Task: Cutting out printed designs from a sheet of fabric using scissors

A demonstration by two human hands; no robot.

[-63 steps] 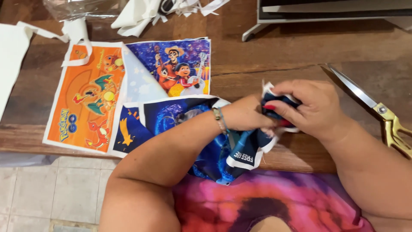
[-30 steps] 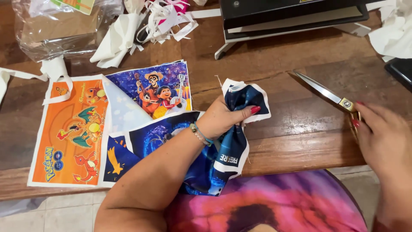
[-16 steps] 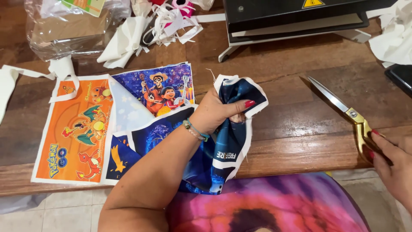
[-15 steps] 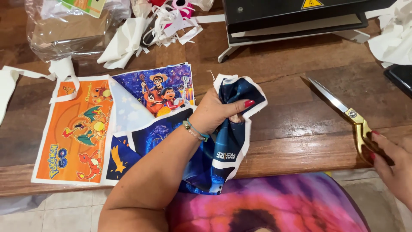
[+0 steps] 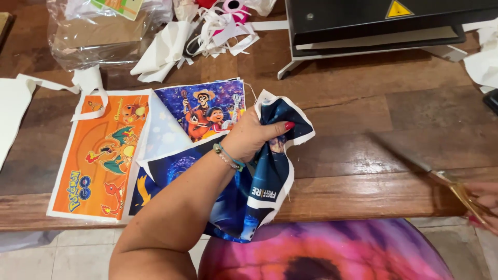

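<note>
The right hand (image 5: 485,202) has now closed its fingers on the scissors (image 5: 441,179) and is lifting them, blurred, off the tabletop (image 5: 363,119), while the left hand (image 5: 254,137) still grips the blue cloth (image 5: 270,176) at the near edge, ready for cutting.

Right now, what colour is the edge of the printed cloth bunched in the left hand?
White border round a dark blue print on the cloth, clearest in the head view.

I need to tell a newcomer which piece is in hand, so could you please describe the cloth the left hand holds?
On the wooden table, right of the flat orange print, the left hand grips a crumpled dark blue printed cloth. Unlike its flat neighbours, it hangs over the table's front edge.
</note>
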